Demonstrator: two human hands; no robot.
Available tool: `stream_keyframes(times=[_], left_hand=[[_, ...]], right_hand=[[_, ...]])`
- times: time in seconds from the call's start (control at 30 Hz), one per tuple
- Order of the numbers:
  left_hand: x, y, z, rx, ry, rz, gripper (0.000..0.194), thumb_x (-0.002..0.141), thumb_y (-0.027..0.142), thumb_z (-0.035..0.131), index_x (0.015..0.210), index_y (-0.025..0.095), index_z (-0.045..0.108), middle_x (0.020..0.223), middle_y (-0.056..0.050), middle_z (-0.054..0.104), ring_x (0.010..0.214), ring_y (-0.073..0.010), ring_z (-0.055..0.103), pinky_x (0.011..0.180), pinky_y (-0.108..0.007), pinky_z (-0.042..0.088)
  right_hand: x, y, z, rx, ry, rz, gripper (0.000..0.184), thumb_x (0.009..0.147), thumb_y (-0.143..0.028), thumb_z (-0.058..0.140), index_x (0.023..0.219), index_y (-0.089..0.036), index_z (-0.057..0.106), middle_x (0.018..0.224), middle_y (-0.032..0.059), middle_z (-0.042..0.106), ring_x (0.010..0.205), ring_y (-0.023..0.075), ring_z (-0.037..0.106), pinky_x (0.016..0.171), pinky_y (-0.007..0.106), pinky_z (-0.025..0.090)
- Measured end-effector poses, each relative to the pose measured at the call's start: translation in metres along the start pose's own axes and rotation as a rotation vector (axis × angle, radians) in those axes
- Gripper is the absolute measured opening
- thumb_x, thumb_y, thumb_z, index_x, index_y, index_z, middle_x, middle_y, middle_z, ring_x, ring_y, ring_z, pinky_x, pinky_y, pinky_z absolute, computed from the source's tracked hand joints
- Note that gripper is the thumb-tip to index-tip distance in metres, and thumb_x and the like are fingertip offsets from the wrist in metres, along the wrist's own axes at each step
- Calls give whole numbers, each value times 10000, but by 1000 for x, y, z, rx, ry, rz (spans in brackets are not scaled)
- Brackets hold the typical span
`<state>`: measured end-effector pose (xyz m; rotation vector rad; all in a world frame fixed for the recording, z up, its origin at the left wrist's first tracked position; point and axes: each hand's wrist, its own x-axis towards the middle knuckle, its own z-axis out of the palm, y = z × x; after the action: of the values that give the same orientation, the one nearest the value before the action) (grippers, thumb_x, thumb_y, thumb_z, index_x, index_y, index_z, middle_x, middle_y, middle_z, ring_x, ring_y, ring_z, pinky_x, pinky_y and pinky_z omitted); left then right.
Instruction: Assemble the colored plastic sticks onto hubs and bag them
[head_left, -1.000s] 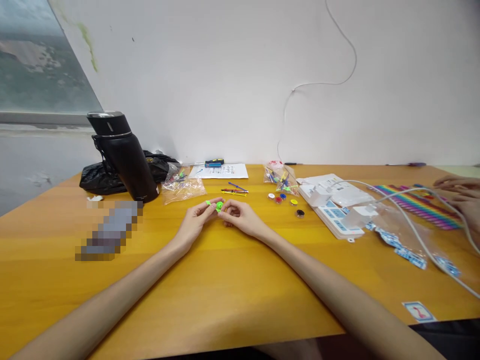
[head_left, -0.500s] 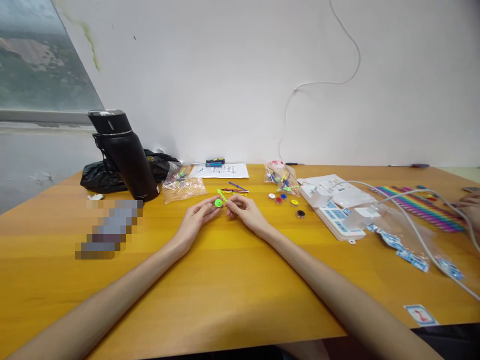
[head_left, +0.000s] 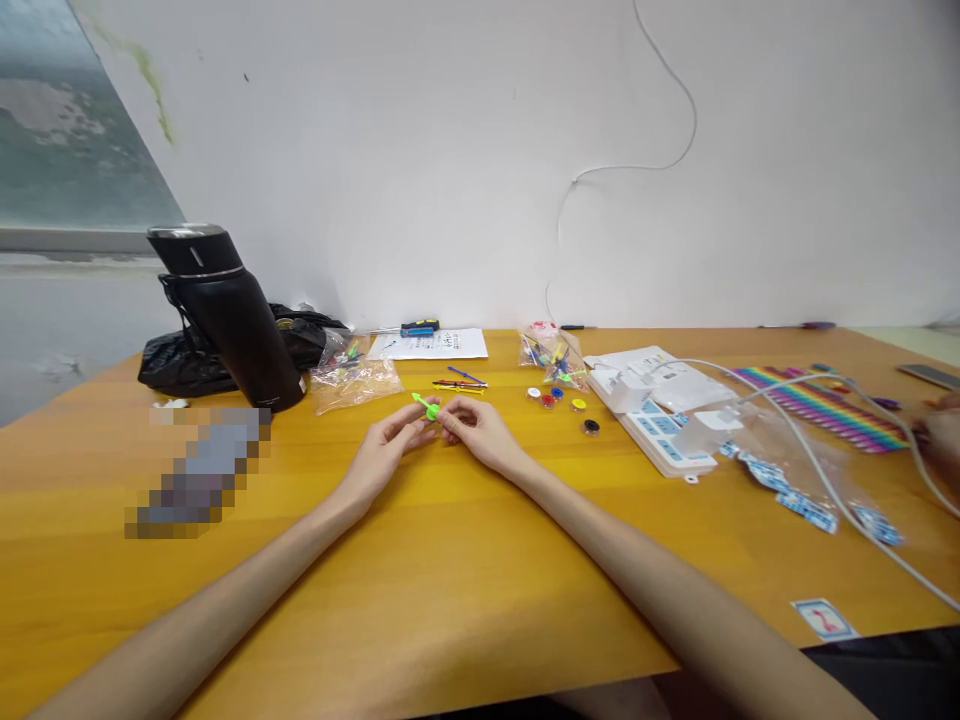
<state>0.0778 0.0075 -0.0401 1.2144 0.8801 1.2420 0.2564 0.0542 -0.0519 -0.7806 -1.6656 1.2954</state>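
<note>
At the near edge of the yellow-brown wooden table (head_left: 420,590), on the right, lies a small blue-bordered white card (head_left: 825,620). Farther in, our bare left hand (head_left: 386,450) pinches a small round green plastic disc (head_left: 433,411), and our bare right hand (head_left: 480,432) closes its fingertips on a bright green plastic arrow (head_left: 420,402) that overlaps the disc and points away to the left. Beyond, we have a white power strip (head_left: 664,440) on the right, five small round coloured pieces (head_left: 578,405), a tall black bottle (head_left: 240,335) on the left, thin coloured plastic sticks (head_left: 466,376), then a printed white sheet (head_left: 442,345) near the white wall (head_left: 420,150)
</note>
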Motion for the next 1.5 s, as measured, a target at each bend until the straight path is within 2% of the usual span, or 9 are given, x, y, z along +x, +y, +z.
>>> stream_keyframes(times=[0.27, 0.37, 0.5, 0.63, 0.77, 1.03, 1.3, 1.43, 1.5], left_hand=[[0, 1, -1, 6, 11, -40, 533, 796, 416, 790, 1262, 175, 693, 1425, -112, 616, 1304, -345, 588, 1144, -479, 452], [-1, 1, -1, 44, 15, -25, 560, 789, 427, 799, 1272, 169, 686, 1379, -126, 652, 1294, -340, 598, 1144, -485, 442], [-2, 3, -1, 68, -23, 8, 525, 828, 437, 768, 1284, 189, 688, 1347, -114, 677, 1272, -314, 618, 1158, -464, 422], [-3, 3, -1, 48, -51, -17, 505, 846, 448, 748, 1276, 186, 700, 1330, -111, 688, 1212, -311, 658, 1112, -449, 475], [-2, 1, -4, 16, -73, -64, 501, 860, 441, 736, 1292, 192, 690, 1303, -109, 704, 1119, -297, 707, 1057, -440, 524], [0, -2, -6, -18, -99, -109, 476, 848, 410, 754, 1269, 195, 704, 1250, -110, 732, 1064, -271, 730, 1056, -421, 522], [0, -2, -6, 12, -113, -85, 481, 878, 443, 712, 1287, 192, 690, 1231, -99, 735, 981, -244, 743, 999, -382, 546], [0, 0, -4, -6, -52, -19, 460, 906, 463, 670, 1271, 184, 681, 1185, -94, 742, 949, -228, 737, 935, -355, 563], [0, 0, -5, -11, 19, 18, 432, 905, 478, 664, 1226, 190, 691, 1213, -92, 725, 996, -235, 723, 905, -339, 568]], right_hand=[[-1, 1, 3, -100, 70, 22, 400, 847, -552, 693, 876, -159, 623, 783, 21, 662, 710, 145, 628, 702, 272, 500], [-1, -1, 5, -150, 120, 7, 394, 843, -524, 717, 966, -168, 604, 854, 26, 682, 764, 150, 642, 718, 268, 490], [-5, -5, 5, -208, 26, -16, 379, 931, -491, 628, 1164, -193, 597, 1001, 48, 710, 868, 167, 668, 801, 295, 507], [-8, -7, 4, -236, -96, -47, 376, 992, -486, 535, 1235, -214, 627, 1075, 59, 716, 964, 192, 666, 868, 318, 506], [-9, -6, 5, -243, -142, -47, 389, 997, -498, 523, 1234, -205, 618, 995, 50, 712, 909, 185, 661, 813, 299, 511], [-12, -15, 2, -286, -189, -49, 350, 1001, -497, 515, 1090, -175, 618, 907, 39, 689, 788, 158, 629, 720, 267, 483], [-12, -14, 3, -231, -181, -30, 394, 1011, -482, 508, 1242, -178, 603, 898, 32, 666, 786, 145, 629, 756, 275, 498], [-11, -15, 4, -181, -163, -15, 398, 1020, -489, 485, 1281, -194, 544, 808, 2, 654, 742, 141, 617, 757, 279, 494], [-10, -15, 4, -167, -158, -4, 365, 1020, -504, 472, 1182, -188, 558, 784, 2, 660, 718, 142, 611, 741, 279, 490]])
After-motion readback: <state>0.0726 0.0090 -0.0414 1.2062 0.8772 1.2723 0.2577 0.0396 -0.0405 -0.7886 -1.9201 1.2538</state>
